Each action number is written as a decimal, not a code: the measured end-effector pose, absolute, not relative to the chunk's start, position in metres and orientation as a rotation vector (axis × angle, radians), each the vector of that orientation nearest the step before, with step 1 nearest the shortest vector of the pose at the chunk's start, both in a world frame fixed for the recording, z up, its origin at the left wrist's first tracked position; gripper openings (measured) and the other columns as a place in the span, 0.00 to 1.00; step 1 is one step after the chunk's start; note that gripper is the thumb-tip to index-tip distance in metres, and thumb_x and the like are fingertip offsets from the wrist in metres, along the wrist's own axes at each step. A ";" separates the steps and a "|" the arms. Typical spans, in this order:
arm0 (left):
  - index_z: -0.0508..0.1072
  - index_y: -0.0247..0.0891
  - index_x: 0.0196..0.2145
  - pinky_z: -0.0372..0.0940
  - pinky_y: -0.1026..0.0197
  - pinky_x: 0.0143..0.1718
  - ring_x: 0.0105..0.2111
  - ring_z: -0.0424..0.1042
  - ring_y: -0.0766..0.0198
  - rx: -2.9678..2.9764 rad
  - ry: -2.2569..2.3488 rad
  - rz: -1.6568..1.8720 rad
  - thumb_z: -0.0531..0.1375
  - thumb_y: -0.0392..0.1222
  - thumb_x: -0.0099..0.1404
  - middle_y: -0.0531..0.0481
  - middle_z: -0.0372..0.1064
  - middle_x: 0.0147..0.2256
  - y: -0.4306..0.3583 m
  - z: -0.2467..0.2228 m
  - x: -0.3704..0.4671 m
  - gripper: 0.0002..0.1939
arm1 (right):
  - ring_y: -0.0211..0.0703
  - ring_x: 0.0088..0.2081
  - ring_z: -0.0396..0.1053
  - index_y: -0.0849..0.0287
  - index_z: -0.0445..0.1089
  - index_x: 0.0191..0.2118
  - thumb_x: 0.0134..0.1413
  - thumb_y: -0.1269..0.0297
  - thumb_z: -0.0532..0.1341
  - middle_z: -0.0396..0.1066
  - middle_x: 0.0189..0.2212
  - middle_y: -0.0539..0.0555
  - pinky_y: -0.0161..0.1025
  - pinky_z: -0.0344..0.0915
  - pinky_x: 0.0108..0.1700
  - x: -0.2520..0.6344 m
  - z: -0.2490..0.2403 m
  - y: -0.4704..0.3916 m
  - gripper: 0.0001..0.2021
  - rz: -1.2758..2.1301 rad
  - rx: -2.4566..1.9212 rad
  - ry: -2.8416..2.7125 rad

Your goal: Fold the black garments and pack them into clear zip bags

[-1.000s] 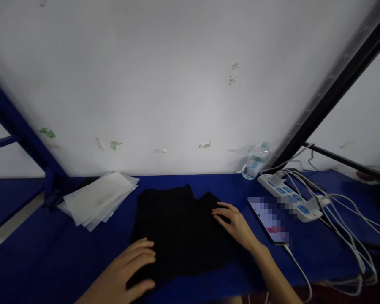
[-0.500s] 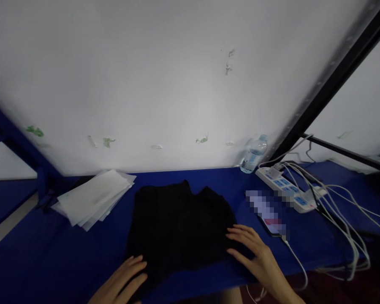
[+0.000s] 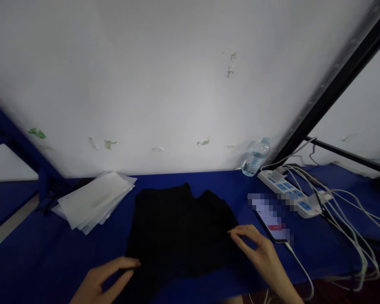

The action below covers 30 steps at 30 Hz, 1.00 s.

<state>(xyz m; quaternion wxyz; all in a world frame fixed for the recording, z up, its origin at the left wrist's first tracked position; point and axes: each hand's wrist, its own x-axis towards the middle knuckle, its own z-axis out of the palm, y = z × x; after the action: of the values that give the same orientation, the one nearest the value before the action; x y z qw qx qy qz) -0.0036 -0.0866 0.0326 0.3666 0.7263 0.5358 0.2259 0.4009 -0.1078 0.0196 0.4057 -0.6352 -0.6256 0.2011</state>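
Observation:
A black cloth garment (image 3: 180,232) lies spread on the blue table (image 3: 190,179), its lower left part reaching the near edge. At its right edge, my right hand (image 3: 256,247) has thumb and fingertips pinched together on the fabric. My left hand (image 3: 106,278) is at the garment's lower left edge, thumb and forefinger close together on the black cloth. The other fingers of that hand are mostly hidden.
Clear plastic sleeves (image 3: 95,200) lie at the left. To the right are a lit phone (image 3: 272,221) with a charging cable, a white power strip (image 3: 291,194) with tangled cables, and a water bottle (image 3: 256,157) against the wall (image 3: 164,84).
Both hands have gone from spread fingers to a pinch at the garment's edges. My left hand has shifted slightly left. The whole view has tilted a little.

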 end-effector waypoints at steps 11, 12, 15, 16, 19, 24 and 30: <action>0.72 0.41 0.32 0.63 0.59 0.35 0.30 0.68 0.59 2.016 1.552 0.851 0.57 0.53 0.60 0.52 0.69 0.29 0.050 0.020 0.014 0.13 | 0.48 0.34 0.70 0.55 0.72 0.27 0.49 0.41 0.57 0.74 0.28 0.53 0.43 0.63 0.39 0.406 0.014 0.011 0.21 0.343 -1.745 -1.581; 0.72 0.41 0.33 0.63 0.58 0.35 0.29 0.67 0.59 2.022 1.569 0.865 0.59 0.52 0.58 0.52 0.69 0.30 0.054 0.015 0.014 0.13 | 0.48 0.34 0.70 0.55 0.72 0.27 0.49 0.42 0.57 0.75 0.29 0.53 0.42 0.63 0.39 0.408 0.010 0.012 0.20 0.357 -1.745 -1.589; 0.72 0.41 0.39 0.63 0.57 0.37 0.31 0.67 0.59 2.064 1.580 0.883 0.58 0.52 0.59 0.51 0.68 0.33 0.052 0.005 0.011 0.15 | 0.48 0.34 0.72 0.56 0.71 0.34 0.50 0.43 0.57 0.75 0.30 0.53 0.42 0.64 0.38 0.416 0.002 0.000 0.20 0.364 -1.761 -1.537; 0.72 0.41 0.40 0.63 0.57 0.37 0.31 0.67 0.59 2.092 1.574 0.863 0.58 0.52 0.60 0.51 0.67 0.33 0.050 0.004 0.010 0.15 | 0.48 0.34 0.72 0.56 0.71 0.37 0.49 0.42 0.58 0.75 0.30 0.54 0.41 0.64 0.38 0.420 0.000 -0.006 0.21 0.362 -1.776 -1.501; 0.73 0.41 0.37 0.62 0.57 0.36 0.32 0.68 0.58 2.178 1.554 0.748 0.56 0.53 0.63 0.51 0.66 0.30 0.045 0.005 0.005 0.14 | 0.47 0.32 0.73 0.56 0.71 0.37 0.48 0.42 0.59 0.76 0.29 0.53 0.41 0.64 0.36 0.427 -0.003 -0.023 0.21 0.413 -1.822 -1.463; 0.71 0.42 0.38 0.64 0.56 0.38 0.35 0.70 0.55 2.131 1.539 0.696 0.58 0.54 0.61 0.51 0.68 0.33 0.041 0.010 0.002 0.14 | 0.49 0.35 0.72 0.55 0.73 0.31 0.49 0.43 0.59 0.76 0.31 0.54 0.43 0.64 0.40 0.423 0.000 -0.038 0.19 0.341 -1.815 -1.470; 0.68 0.44 0.40 0.64 0.54 0.45 0.42 0.72 0.53 1.853 1.431 0.807 0.57 0.55 0.62 0.52 0.72 0.36 0.019 0.027 0.010 0.15 | 0.47 0.35 0.72 0.55 0.74 0.36 0.51 0.44 0.58 0.76 0.33 0.54 0.41 0.64 0.40 0.415 0.019 -0.039 0.20 0.255 -1.776 -1.356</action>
<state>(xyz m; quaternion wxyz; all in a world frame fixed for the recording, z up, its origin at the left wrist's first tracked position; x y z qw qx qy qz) 0.0098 0.0188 0.0268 0.3265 0.7073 0.5463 0.3078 0.4148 -0.0392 0.0195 0.4317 -0.7124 -0.5438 0.1023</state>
